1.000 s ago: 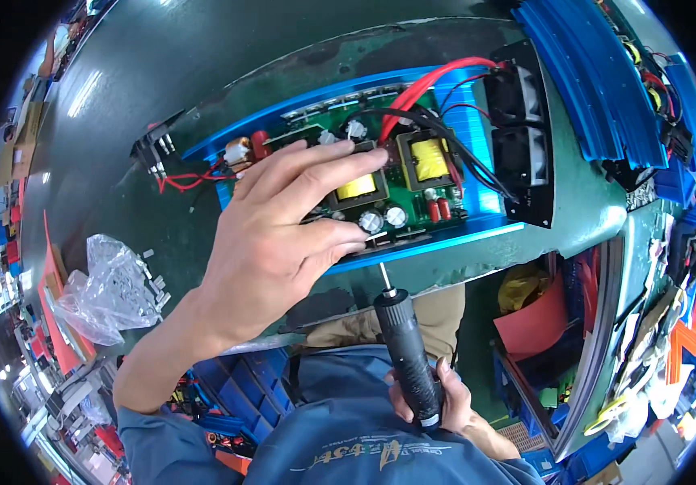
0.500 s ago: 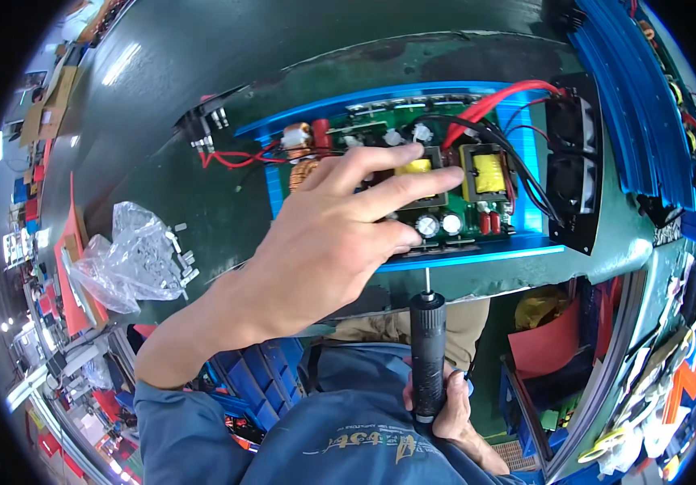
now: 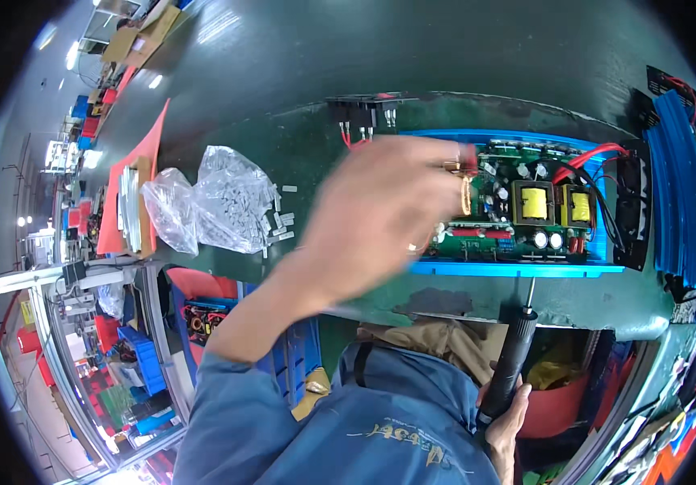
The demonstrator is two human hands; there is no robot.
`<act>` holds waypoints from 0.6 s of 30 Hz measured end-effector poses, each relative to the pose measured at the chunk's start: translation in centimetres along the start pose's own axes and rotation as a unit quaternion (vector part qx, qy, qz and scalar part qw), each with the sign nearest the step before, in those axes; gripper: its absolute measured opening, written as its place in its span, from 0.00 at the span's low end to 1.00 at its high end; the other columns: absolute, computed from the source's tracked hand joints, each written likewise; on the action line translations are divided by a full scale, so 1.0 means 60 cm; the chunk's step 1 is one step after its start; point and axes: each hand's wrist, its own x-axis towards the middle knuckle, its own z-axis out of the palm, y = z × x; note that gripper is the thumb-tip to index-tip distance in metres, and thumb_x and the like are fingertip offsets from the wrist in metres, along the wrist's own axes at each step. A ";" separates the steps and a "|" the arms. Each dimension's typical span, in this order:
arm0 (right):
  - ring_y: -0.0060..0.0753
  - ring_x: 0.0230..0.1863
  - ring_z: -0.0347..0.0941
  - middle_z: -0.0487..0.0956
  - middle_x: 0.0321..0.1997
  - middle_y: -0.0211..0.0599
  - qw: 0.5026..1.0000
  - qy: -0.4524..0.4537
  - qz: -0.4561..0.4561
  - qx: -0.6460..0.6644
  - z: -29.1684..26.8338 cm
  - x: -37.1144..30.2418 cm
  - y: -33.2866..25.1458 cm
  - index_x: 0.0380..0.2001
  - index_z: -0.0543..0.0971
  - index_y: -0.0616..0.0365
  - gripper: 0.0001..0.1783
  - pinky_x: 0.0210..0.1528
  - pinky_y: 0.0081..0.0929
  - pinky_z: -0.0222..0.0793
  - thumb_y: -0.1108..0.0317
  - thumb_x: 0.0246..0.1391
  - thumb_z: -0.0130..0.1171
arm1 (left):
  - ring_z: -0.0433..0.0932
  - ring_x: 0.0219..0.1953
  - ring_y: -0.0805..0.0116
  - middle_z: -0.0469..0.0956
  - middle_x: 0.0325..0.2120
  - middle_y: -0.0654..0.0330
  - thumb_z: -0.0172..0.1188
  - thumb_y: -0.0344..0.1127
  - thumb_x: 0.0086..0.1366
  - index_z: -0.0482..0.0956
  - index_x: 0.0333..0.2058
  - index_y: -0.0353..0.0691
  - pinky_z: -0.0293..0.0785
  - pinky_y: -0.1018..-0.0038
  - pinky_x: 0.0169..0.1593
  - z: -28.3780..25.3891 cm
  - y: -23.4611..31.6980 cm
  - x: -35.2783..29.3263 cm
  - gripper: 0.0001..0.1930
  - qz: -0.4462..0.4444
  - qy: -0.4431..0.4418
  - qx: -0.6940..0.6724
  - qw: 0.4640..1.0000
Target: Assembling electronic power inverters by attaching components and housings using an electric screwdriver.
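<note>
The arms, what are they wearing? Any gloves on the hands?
No gloves: the left hand and right hand are bare. The left arm has a blue sleeve, ending partway up the forearm, part of a blue work jacket with yellowish lettering on its front.

The person wore a blue work jacket whose left sleeve [image 3: 231, 404] ended partway along the forearm, leaving the rest of the arm bare. Yellow lettering ran across the chest of the jacket, too bent by the lens to make out. The left hand [image 3: 380, 218] was bare, ungloved and blurred. The right hand [image 3: 506, 424] was also bare, seen only in part at the lower edge.
</note>
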 end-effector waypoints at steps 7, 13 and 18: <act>0.23 0.26 0.69 0.77 0.28 0.30 0.995 -0.005 -0.012 -0.102 0.011 -0.004 0.008 0.48 0.76 0.60 0.44 0.31 0.24 0.63 0.30 0.69 0.24 | 0.79 0.44 0.68 0.82 0.44 0.59 0.65 0.31 0.68 0.85 0.47 0.37 0.75 0.75 0.49 -0.083 -0.174 -0.219 0.10 -0.300 0.028 0.115 0.947; 0.28 0.35 0.73 0.79 0.35 0.35 0.994 -0.074 -0.031 -0.075 0.025 0.002 -0.044 0.63 0.70 0.59 0.34 0.43 0.28 0.67 0.43 0.74 0.29 | 0.78 0.37 0.71 0.81 0.37 0.61 0.58 0.37 0.74 0.83 0.47 0.36 0.74 0.75 0.42 -0.072 -0.226 -0.227 0.12 -0.273 0.057 0.219 0.935; 0.48 0.28 0.76 0.76 0.29 0.49 0.984 -0.121 -0.066 -0.113 0.018 0.009 -0.044 0.65 0.68 0.58 0.25 0.38 0.39 0.69 0.56 0.75 0.35 | 0.73 0.31 0.82 0.79 0.31 0.64 0.56 0.41 0.76 0.78 0.50 0.33 0.69 0.82 0.36 -0.086 -0.145 -0.112 0.16 -0.359 0.200 -0.185 0.893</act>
